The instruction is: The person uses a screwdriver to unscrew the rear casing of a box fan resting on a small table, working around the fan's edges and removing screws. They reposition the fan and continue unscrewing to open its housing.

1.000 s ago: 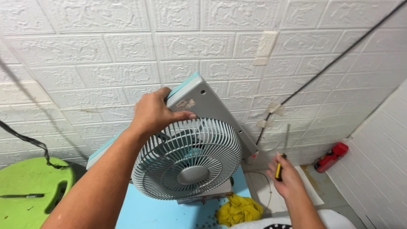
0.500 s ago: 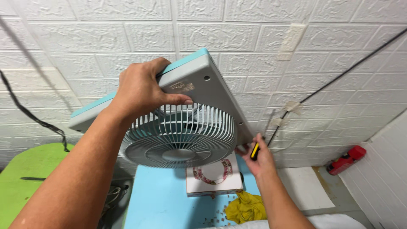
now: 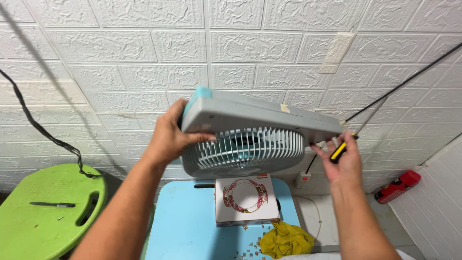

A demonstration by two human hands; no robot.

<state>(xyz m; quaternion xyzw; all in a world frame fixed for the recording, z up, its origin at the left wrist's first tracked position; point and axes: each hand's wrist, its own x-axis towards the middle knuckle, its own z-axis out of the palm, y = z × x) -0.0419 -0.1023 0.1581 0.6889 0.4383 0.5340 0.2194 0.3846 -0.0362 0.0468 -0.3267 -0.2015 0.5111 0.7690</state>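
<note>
The square grey-and-teal plastic box fan (image 3: 255, 132) is held in the air in front of the white embossed brick-pattern wall (image 3: 120, 62), tilted so that its round slatted grille faces down toward the light-blue plastic worktop (image 3: 185, 226).

The left hand (image 3: 171, 137) grips the fan housing at its 9 o'clock edge, thumb on the front face beside the grille and fingers wrapped behind the corner. The right hand (image 3: 342, 161) supports the fan at its 3 o'clock corner with the fingertips touching the housing. The same hand holds a yellow-and-black-handled screwdriver (image 3: 340, 149) pinned against the palm, handle end pointing to 2 o'clock.

Directly below the fan, at 6 o'clock, 1 white square cardboard box with a red ring pattern (image 3: 245, 200) lies flat on the worktop. A crumpled yellow cloth (image 3: 286, 240) lies just beside the box at its 5 o'clock corner, with small brown fragments scattered near it.

At 8 o'clock of the worktop stands a lime-green plastic stool (image 3: 38, 221) with 1 dark pen-shaped tool (image 3: 52, 204) lying on its seat. A black cable (image 3: 43, 130) runs down the wall to the stool. A red plastic tool (image 3: 398, 186) lies on the floor at 4 o'clock of the right hand.
</note>
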